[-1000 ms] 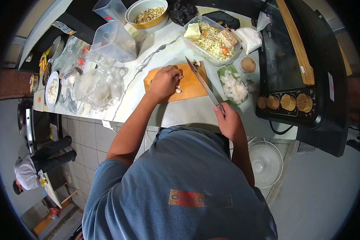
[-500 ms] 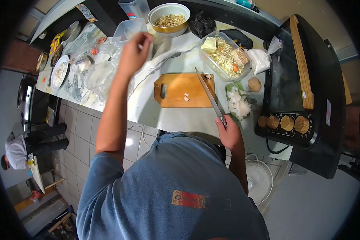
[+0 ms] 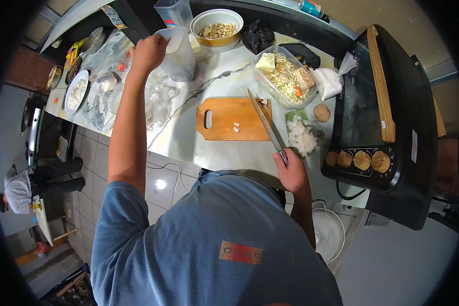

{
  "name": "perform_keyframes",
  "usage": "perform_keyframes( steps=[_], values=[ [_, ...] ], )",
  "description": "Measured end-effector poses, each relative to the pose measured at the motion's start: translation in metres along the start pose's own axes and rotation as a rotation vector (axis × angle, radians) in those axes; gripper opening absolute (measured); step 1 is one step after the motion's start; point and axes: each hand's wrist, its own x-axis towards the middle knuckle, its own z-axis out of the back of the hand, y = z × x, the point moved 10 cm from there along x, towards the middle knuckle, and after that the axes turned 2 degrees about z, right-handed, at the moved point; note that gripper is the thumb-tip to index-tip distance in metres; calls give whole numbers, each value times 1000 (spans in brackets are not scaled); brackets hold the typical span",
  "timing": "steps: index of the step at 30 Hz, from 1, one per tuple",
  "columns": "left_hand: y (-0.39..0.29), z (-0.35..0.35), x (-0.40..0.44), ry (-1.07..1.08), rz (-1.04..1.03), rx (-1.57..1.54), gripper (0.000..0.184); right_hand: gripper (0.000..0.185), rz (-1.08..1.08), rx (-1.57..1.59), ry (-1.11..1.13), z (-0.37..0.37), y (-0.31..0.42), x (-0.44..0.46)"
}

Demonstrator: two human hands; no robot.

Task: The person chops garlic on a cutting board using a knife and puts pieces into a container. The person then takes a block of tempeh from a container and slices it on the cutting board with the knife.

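My right hand (image 3: pixel 292 169) is wrapped round the handle of a kitchen knife (image 3: pixel 264 118). Its blade lies slanting over the right end of a wooden cutting board (image 3: pixel 227 120). A few small white pieces (image 3: pixel 236 127) rest on the board, and darker scraps sit near its far right corner. My left hand (image 3: pixel 149 52) is raised at the far left with its fingers curled together, overlapping the left edge of a clear plastic container (image 3: pixel 181 58). What those fingers hold, if anything, is hidden. Below it lie crumpled clear plastic bags (image 3: pixel 160 99).
A pot (image 3: pixel 217 20) of light chunks, a black bag (image 3: pixel 258 33) and a tub of shredded vegetables (image 3: pixel 285 76) stand behind the board. On the right are a white bag (image 3: pixel 329 83), a round brown item (image 3: pixel 322 112), white shreds on a leaf (image 3: pixel 303 135) and an oven (image 3: pixel 364 112).
My left hand has moved left, from over the clear container to its left edge. The container's visible position has shifted right and nearer. The right hand and knife stay almost in place.
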Motion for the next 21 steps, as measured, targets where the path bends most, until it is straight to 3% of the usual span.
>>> perform_keyframes(
  steps=[2, 6, 8, 9, 12, 14, 21],
  values=[
    [-12, 10, -10, -90, -51, -111, 30, 38, 3, -13, -10, -1, -4, -1],
    [-1, 9, -2, -75, -44, -83, 39, 38, -6, -8, -4, -1, -5, -4],
    [5, -9, 2, 182, 10, -10, 42, 38, 1, 20, -12, -1, -5, -4],
    [0, -3, 1, 182, 10, -11, 42, 38, 1, 20, -12, -1, -5, -4],
    [-8, 4, -8, 160, 57, 105, 39, 37, -25, 5, 3, -3, -7, -5],
    [-22, 24, -13, -90, -73, -20, 36, 37, -24, 16, -6, -4, -9, -5],
    [-3, 8, -1, -10, 30, -101, 29, 38, -26, 16, -15, -5, -9, -8]
  ],
)
